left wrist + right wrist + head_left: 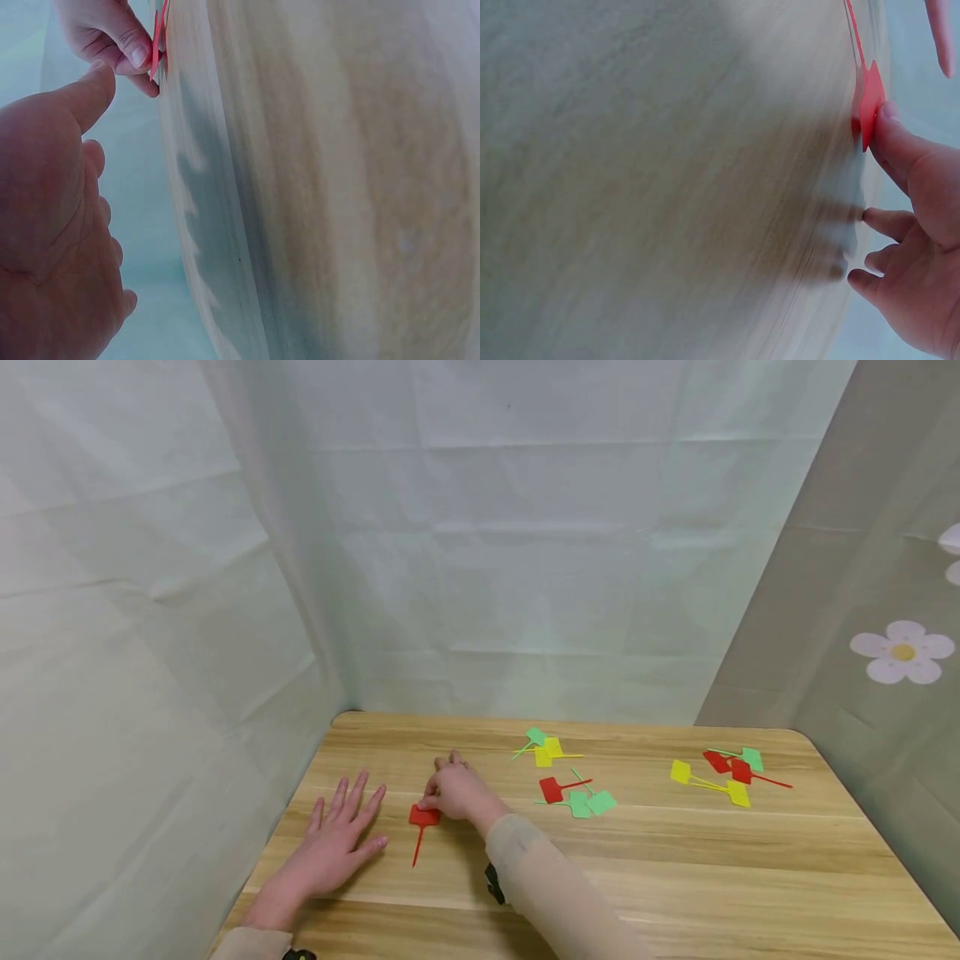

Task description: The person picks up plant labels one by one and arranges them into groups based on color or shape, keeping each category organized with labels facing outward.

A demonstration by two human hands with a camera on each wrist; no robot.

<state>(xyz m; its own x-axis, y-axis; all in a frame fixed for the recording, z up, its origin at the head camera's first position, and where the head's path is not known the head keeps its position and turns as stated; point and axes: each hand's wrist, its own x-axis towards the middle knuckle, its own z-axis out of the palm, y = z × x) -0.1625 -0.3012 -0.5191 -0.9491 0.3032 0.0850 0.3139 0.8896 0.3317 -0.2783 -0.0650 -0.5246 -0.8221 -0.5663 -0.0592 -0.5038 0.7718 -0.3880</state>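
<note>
My right hand (pixel 459 789) pinches a red plastic tag (pixel 424 817) by its flat square head, the thumb showing on it in the right wrist view. The tag's thin stem points toward me; in that view the head (pixel 871 105) stands tilted a little off the wood. To its left, my left hand (pixel 335 852) is held low over the table with fingers spread and nothing in them. Its shadow falls on the wood in the left wrist view.
On the wooden table (pixel 675 877), a green and yellow cluster of tags (pixel 552 747) lies at the back middle. Nearer are a red tag (pixel 551 790) and green tags (pixel 602 802). Yellow (pixel 738 793), red (pixel 741 771) and green tags (pixel 752 758) lie at right. Cloth walls (pixel 525 568) surround the table.
</note>
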